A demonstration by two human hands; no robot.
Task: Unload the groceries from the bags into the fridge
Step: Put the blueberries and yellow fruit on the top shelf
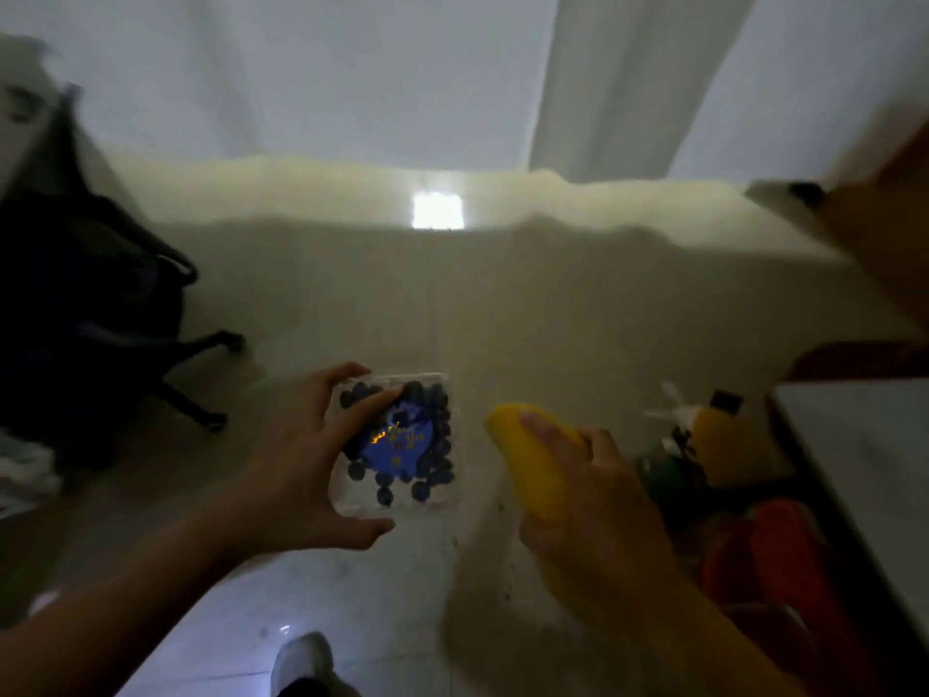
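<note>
My left hand (301, 460) grips a clear plastic box of blueberries (402, 445) with a blue label on its lid, held flat in front of me. My right hand (588, 500) is wrapped around a smooth yellow fruit (533, 460), which looks like a mango. On the floor to the right lie more groceries: a yellow bottle with a dark cap (719, 440), a green item (663, 470) and a red-orange bag (784, 555). The view is dim and blurred. No fridge can be made out.
A black office chair (90, 314) stands at the left on the pale tiled floor (352, 294). A white surface edge (864, 465) runs along the right. White curtains (628, 78) hang at the back. My shoe (301, 661) shows at the bottom.
</note>
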